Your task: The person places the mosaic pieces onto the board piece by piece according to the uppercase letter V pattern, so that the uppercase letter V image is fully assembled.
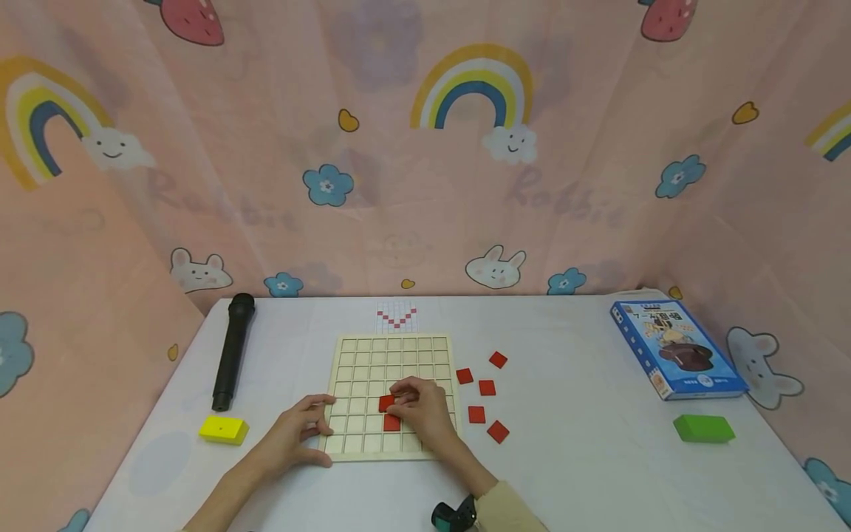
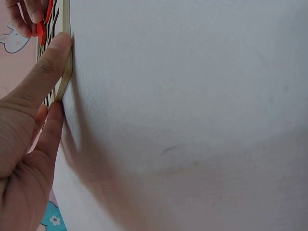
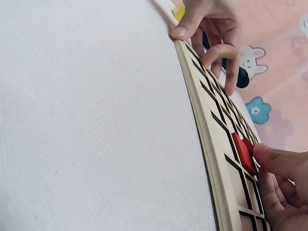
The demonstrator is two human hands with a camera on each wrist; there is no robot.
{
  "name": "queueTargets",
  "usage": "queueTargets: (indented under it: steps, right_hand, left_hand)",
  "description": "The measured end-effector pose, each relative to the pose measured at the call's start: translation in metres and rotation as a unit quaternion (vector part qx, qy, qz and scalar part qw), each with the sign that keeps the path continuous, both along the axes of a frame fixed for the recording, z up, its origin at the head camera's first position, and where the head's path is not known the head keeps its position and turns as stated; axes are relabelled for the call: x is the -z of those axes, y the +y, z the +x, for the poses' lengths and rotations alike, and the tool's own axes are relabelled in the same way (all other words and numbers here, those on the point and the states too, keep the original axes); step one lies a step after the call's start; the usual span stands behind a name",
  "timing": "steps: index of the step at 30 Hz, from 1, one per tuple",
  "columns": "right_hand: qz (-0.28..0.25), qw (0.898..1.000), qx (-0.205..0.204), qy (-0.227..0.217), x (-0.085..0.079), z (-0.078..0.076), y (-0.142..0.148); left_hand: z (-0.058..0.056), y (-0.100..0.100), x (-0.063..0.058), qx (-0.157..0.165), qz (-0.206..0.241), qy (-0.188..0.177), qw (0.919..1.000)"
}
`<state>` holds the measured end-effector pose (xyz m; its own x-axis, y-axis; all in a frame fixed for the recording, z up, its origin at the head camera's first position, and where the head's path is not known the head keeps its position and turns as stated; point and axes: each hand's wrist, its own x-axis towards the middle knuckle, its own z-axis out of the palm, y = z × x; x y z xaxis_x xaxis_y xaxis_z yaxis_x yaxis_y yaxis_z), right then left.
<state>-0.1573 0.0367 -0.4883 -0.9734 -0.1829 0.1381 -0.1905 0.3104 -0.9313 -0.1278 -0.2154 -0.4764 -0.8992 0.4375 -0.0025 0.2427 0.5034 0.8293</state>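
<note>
My left hand holds the front left corner of a pale wooden grid board, thumb at the front edge and bent fingers along the left side. Over the board's middle, my right hand pinches a red square tile with thumb and fingertips, which partly cover it. Just in front of it, a second red tile sits in a grid cell. In the right wrist view, the nearer red tile stands slightly proud of the grid lines, right by the thumb tip.
Several loose red tiles lie right of the board. Behind it is a paper pattern of red squares. A black microphone and yellow block lie left; a blue box and green block lie right.
</note>
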Motion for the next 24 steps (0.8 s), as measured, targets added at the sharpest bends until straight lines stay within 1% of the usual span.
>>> queueTargets:
  steps: [3,8,15,18,21,24]
  right_hand:
    - [-0.002,1.000,-0.004,0.007,0.000,-0.001,-0.003]
    - [-0.011,1.000,-0.009,0.006,0.000,-0.002,-0.005]
    - [-0.033,0.999,-0.026,-0.010,-0.003,-0.001,-0.007]
    - [-0.029,0.999,-0.030,-0.012,-0.004,-0.001,-0.008]
    - [-0.025,0.999,-0.025,-0.014,-0.004,-0.002,-0.005]
    - [-0.022,0.999,-0.011,-0.024,-0.006,-0.002,0.004]
  left_hand:
    - [0.001,0.000,0.000,0.005,0.007,-0.002,1.0000]
    - [0.000,-0.001,-0.001,0.002,0.008,-0.004,1.0000]
    - [0.001,-0.001,-0.002,0.003,0.013,-0.006,0.9999]
    - [0.002,0.000,-0.002,0.003,0.013,-0.004,0.9999]
    - [0.002,0.000,-0.002,0.004,0.013,-0.003,0.9999]
    - [0.002,0.000,-0.002,0.003,0.015,-0.004,0.9999]
